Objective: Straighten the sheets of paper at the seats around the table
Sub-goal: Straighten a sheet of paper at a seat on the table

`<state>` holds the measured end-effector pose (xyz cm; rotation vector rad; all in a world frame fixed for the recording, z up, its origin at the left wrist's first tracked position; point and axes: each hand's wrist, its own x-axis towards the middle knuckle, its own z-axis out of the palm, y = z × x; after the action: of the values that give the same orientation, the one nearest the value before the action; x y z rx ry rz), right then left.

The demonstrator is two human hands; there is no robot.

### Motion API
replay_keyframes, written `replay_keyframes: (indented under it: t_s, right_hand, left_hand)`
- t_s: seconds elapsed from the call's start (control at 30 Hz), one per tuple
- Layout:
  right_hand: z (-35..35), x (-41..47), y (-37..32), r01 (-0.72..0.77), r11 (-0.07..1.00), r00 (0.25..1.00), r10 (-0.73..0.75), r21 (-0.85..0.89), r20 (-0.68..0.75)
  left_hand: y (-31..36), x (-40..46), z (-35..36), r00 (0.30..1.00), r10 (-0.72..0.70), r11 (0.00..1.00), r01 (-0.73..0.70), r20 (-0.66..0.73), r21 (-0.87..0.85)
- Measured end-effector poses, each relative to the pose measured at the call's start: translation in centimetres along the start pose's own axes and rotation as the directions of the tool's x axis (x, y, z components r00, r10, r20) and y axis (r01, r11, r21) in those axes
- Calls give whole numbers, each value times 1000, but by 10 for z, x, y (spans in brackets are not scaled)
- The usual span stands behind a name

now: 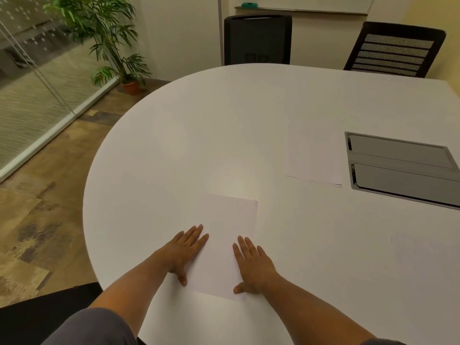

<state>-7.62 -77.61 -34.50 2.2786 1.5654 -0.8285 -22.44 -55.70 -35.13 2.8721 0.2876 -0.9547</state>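
Paper (224, 245) lies flat on your white bench (174, 145); your left hand (185, 247) and right hand (251, 263) press its side edges, fingers spread.

Two black chairs (257, 39) and a potted palm (112, 41) stand near a glass wall (37, 95).

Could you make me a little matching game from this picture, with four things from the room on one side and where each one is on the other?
Things:
1. potted plant
2. sheet under the hands
3. grey cable box
4. mesh-backed chair

Places:
A. set into the table top, right side
B. behind the table's far right edge
C. on the floor by the glass wall
D. at the table's near edge, a flat hand on each side

Pairs: 1-C, 2-D, 3-A, 4-B
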Motion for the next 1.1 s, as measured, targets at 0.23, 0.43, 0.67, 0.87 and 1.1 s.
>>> replay_keyframes:
  t_s: [0.23, 0.43, 0.67, 0.87, 1.1]
  right_hand:
    - [-11, -5, 2, -30, 999, 998, 29, 25, 51]
    - [-27, -36, 18, -103, 993, 995, 104, 51, -5]
    - [-49, -104, 25, -243, 959, 969, 246, 148, -5]
    - [-58, -174, 7, -303, 924, 940, 329, 235, -84]
    - [-52, -231, -25, -330, 924, 926, 356, 192, -126]
  left_hand:
    - [6, -9, -12, 999, 4, 998, -6, -37, -59]
    - [15, -24, -33, 995, -47, 995, 39, -84, -93]
    - [48, -74, -62, 964, -233, 968, 217, -127, -127]
    - [82, -135, -92, 933, -324, 943, 305, -158, -130]
    - [93, -213, -102, 894, -363, 932, 348, -261, -103]
